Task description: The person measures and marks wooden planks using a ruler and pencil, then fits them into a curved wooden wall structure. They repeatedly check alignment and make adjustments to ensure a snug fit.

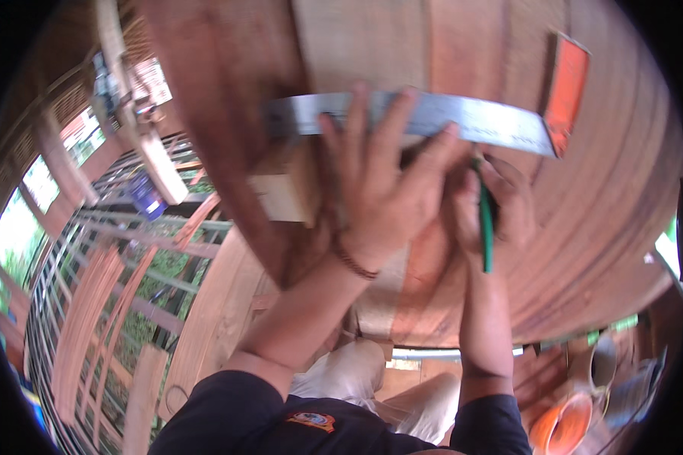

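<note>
A try square with a metal blade and an orange stock lies across a broad surface of reddish-brown wooden planks. My left hand rests on it, fingers spread and their tips pressing along the blade. In my right hand is a green pencil, pinched with its tip by the blade's near edge. Left of my left wrist sits a pale wooden block at the edge of the planks. My left palm partly hides what lies beneath it.
Below to the left, long wooden strips lie on an open lattice of bars. A purple-blue container stands beside a wooden post. At lower right are an orange bucket and other containers.
</note>
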`<state>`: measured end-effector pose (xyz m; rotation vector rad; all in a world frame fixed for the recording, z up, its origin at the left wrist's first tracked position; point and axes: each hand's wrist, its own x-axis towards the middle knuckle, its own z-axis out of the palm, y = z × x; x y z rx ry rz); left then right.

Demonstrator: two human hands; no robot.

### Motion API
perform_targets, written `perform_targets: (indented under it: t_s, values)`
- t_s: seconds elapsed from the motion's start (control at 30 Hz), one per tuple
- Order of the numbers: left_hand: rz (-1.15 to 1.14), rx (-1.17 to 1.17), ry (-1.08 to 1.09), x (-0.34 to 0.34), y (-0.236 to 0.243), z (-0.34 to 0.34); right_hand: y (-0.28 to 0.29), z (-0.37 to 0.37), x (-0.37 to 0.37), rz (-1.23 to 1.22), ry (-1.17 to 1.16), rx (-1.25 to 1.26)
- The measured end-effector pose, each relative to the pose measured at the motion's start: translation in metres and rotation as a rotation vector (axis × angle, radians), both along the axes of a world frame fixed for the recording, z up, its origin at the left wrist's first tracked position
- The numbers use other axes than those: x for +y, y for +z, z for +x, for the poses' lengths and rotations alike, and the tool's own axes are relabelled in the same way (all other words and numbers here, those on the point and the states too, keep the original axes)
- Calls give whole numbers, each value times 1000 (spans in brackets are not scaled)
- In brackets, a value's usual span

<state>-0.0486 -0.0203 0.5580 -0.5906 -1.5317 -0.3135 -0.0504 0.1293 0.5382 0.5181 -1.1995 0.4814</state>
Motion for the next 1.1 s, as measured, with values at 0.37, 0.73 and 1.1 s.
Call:
perform_targets:
  t_s: [0.37, 0.73, 1.1]
  values:
    - [56, 55, -72, 0, -6, -10, -4, -1, 0, 60, 67, -34]
    - [72, 43, -110, 5, -5, -10, -4, 20, 42, -290, 139, -38]
    - [-5, -42, -97, -3, -6, -3, 67, 31, 37, -314, -223, -296]
